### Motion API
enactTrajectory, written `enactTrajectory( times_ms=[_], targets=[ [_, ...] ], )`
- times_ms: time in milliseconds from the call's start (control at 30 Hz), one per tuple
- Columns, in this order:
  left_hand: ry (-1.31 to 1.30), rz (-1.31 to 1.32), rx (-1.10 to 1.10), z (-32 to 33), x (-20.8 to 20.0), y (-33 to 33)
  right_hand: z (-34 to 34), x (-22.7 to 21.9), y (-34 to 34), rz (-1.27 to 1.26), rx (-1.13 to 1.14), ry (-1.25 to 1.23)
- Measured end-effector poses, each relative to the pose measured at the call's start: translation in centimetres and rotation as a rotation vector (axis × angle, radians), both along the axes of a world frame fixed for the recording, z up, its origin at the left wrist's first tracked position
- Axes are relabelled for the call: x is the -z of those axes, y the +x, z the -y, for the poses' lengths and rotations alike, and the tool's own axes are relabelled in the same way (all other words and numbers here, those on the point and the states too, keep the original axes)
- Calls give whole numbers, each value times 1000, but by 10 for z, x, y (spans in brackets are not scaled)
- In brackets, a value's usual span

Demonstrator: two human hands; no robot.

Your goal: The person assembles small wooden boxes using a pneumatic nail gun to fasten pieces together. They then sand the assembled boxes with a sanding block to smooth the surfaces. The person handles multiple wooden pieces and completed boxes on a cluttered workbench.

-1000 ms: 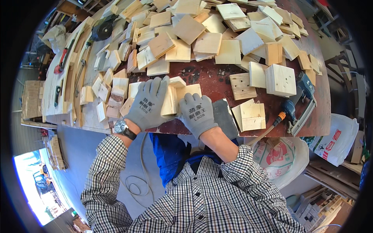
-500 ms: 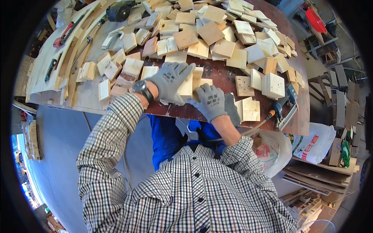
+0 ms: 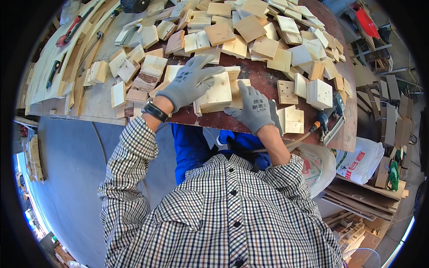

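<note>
A small stack of pale square wooden boards (image 3: 218,93) lies near the front edge of the dark red table, between my hands. My left hand (image 3: 187,84), in a grey work glove, is at the stack's left side, its fingers spread, with the fingertips over or against the boards; contact is hard to tell. On the other side my right hand (image 3: 253,107), gloved alike, has thumb and fingers apart and holds nothing. Another board (image 3: 243,85) stands partly hidden behind its fingers. Beside the right wrist lies a pair of light wooden pieces (image 3: 294,119).
A big heap of loose boards (image 3: 241,33) covers the table's far side. At the right are a neat stack of boards (image 3: 319,94) and a nail gun (image 3: 333,117) with a hose. Bar clamps (image 3: 91,51) lie on the left. White sacks (image 3: 359,161) stand below the right edge.
Both hands have opened away from the boards: the left fingers have lifted and spread, and the right hand has shifted right. More of the stack's top now shows between them.
</note>
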State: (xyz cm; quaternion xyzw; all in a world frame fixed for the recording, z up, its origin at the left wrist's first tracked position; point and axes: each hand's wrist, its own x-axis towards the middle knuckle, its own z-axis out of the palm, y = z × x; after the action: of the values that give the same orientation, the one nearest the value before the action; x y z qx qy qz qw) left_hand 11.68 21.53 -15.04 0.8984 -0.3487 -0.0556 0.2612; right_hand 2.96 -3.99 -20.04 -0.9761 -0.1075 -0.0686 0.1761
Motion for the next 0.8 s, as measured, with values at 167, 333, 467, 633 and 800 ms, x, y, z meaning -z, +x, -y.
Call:
enactTrajectory(
  times_ms=[167,333,467,633,800],
  targets=[
    [-72,129,58,4,19,-9,-19,-9,-2,36,9,-111],
    [-100,209,22,4,39,-17,-26,11,-5,33,-5,-139],
    [-62,245,12,8,40,-17,-25,19,-4,56,6,-125],
    [-64,245,13,10,29,-19,-28,22,-7,47,32,-124],
    [10,189,11,14,22,-18,-37,-2,-10,-47,53,-155]
  ],
)
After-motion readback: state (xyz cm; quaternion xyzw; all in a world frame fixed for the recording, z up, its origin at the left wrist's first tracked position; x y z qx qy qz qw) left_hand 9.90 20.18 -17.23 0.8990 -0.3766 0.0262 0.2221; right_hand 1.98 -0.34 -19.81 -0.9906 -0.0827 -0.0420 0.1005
